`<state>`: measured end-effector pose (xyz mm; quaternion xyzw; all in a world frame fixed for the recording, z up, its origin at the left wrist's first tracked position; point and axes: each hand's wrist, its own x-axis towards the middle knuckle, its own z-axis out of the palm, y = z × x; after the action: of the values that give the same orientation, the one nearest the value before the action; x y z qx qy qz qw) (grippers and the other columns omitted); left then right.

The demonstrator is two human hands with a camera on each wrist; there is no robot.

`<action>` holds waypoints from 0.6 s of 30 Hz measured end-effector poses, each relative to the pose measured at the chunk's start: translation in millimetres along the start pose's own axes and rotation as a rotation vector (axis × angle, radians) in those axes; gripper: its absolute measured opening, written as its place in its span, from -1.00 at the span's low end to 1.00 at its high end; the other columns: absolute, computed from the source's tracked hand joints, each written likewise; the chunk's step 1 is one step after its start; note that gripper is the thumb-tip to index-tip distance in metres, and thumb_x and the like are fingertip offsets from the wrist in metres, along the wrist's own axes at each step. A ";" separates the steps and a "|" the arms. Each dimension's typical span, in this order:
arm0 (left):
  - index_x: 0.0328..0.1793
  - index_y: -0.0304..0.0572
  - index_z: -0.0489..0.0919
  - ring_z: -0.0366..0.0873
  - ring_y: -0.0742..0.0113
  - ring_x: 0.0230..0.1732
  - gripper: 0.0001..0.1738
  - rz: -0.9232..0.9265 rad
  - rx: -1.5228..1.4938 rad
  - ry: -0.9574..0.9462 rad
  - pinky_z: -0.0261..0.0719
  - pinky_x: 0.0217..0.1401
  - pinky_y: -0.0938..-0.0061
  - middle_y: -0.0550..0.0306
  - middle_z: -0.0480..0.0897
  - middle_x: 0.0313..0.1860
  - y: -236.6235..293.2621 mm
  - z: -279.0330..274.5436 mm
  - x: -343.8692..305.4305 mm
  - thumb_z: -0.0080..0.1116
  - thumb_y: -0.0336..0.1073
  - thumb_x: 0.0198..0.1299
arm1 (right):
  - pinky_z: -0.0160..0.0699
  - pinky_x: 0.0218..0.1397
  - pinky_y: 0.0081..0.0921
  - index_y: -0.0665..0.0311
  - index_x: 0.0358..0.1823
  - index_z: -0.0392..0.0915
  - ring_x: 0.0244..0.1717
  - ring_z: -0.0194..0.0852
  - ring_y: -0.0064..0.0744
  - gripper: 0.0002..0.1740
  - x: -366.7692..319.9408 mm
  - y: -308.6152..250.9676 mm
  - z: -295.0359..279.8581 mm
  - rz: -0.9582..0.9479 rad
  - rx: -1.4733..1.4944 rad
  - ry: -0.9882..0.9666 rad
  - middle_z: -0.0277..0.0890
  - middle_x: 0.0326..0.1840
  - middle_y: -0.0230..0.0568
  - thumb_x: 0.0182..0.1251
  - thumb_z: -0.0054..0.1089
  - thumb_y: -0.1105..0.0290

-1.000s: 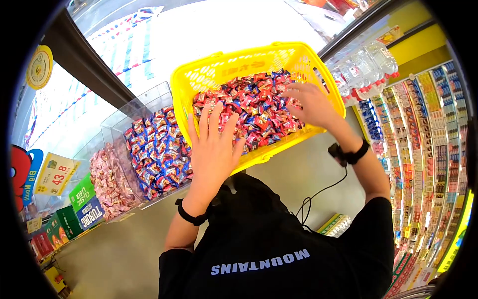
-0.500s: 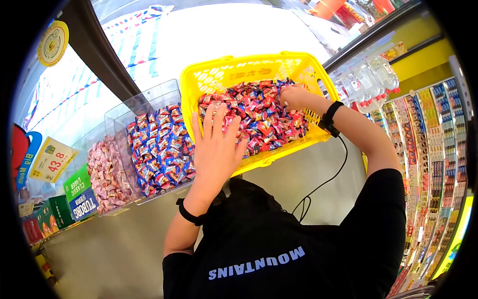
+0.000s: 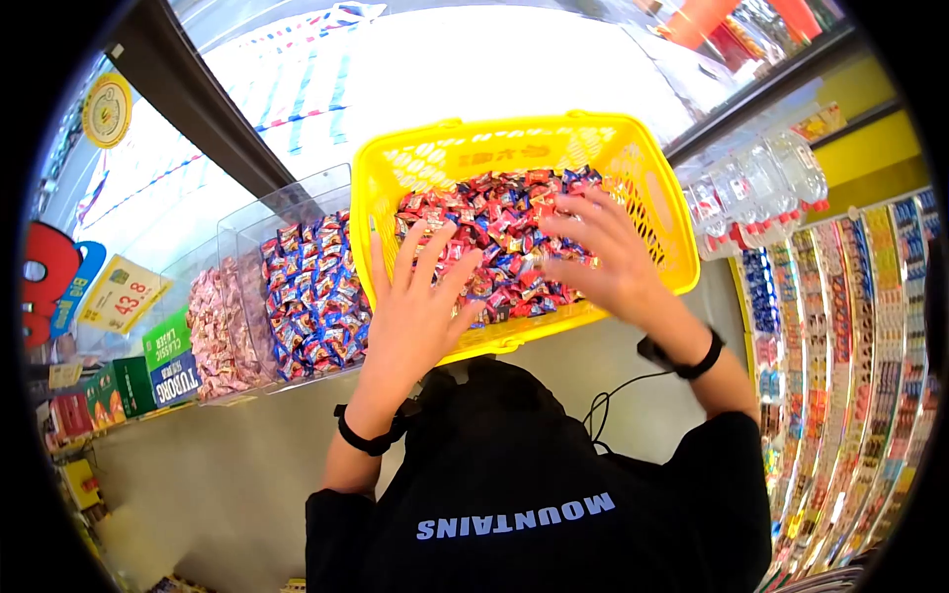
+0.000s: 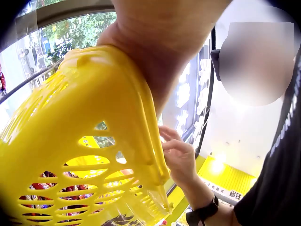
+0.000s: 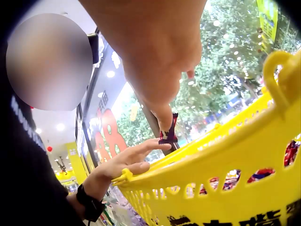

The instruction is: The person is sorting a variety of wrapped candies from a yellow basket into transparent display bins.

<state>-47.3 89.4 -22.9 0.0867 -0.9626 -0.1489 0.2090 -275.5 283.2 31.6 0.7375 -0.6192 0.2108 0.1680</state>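
A yellow basket (image 3: 435, 341) holds a heap of wrapped candies (image 3: 484, 212) in red, blue and dark wrappers. My left hand (image 3: 420, 292) rests over its near left rim, fingers spread and straight above the heap. Over the right half of the candies is my right hand (image 3: 618, 257), slightly blurred, thumb apart from its extended fingers. In the right wrist view a dark red and purple wrapped candy (image 5: 169, 134) shows at the right hand's fingertips, above the basket's rim, pinched there; part of the grip is hidden behind the hand.
Left of the basket, a clear bin holds blue-and-red candies (image 3: 311, 301), with pink-wrapped candies (image 3: 222, 331) beyond. A price card (image 3: 124, 295) and beer cartons (image 3: 168, 356) stand farther left. Bottles (image 3: 756, 193) are at the right, near stocked shelves (image 3: 840, 376). A cable (image 3: 598, 410) hangs nearby.
My right hand reached into the candies at the basket's right side, then lifted and moved back toward the middle. The left hand stays at the left rim. The head view shifted a little.
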 end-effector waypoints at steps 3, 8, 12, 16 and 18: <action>0.50 0.13 0.67 0.21 -0.20 0.78 -0.34 0.068 -0.119 -0.034 -0.08 0.82 -0.51 0.02 0.44 0.68 10.2 -4.5 4.2 0.52 0.08 0.32 | 0.50 0.60 0.34 0.19 -0.07 0.82 0.59 0.54 0.08 -0.71 -15.8 -21.7 1.2 -0.058 -0.002 0.061 0.67 0.45 -0.22 0.17 0.61 0.35; 0.33 0.06 0.73 0.24 -0.18 0.78 -0.49 0.162 -0.217 -0.074 -0.10 0.84 -0.49 0.05 0.50 0.64 29.8 5.2 14.9 0.52 0.03 0.34 | 0.58 0.53 0.34 0.29 -0.14 0.78 0.52 0.60 0.09 -0.78 -33.5 -30.5 24.3 -0.076 0.092 0.200 0.69 0.41 -0.24 0.19 0.59 0.46; 0.25 0.06 0.75 0.24 -0.16 0.79 -0.58 0.152 -0.244 -0.097 -0.11 0.87 -0.44 0.14 0.54 0.61 35.0 17.3 14.0 0.54 -0.06 0.33 | 0.59 0.53 0.32 0.26 -0.17 0.79 0.47 0.62 0.09 -0.79 -39.5 -28.5 28.1 -0.047 0.137 0.242 0.69 0.41 -0.26 0.17 0.58 0.43; 0.13 0.08 0.77 0.25 -0.16 0.77 -0.61 0.109 -0.243 -0.102 -0.15 0.86 -0.50 0.12 0.57 0.53 37.3 16.1 13.7 0.55 0.05 0.33 | 0.53 0.58 0.32 0.19 -0.15 0.85 0.53 0.57 0.10 -0.79 -46.2 -26.7 31.0 -0.012 0.205 0.215 0.68 0.44 -0.21 0.16 0.54 0.40; 0.10 0.08 0.78 0.24 -0.15 0.78 -0.62 0.093 -0.267 -0.132 -0.16 0.86 -0.50 0.13 0.56 0.54 37.0 9.5 12.5 0.55 0.07 0.33 | 0.49 0.60 0.32 0.17 -0.13 0.86 0.56 0.55 0.11 -0.78 -47.3 -28.0 31.9 0.020 0.263 0.207 0.67 0.45 -0.18 0.17 0.54 0.40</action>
<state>-66.5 123.7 -14.5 0.0034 -0.9489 -0.2711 0.1617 -251.5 311.8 -19.8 0.7213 -0.5732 0.3662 0.1308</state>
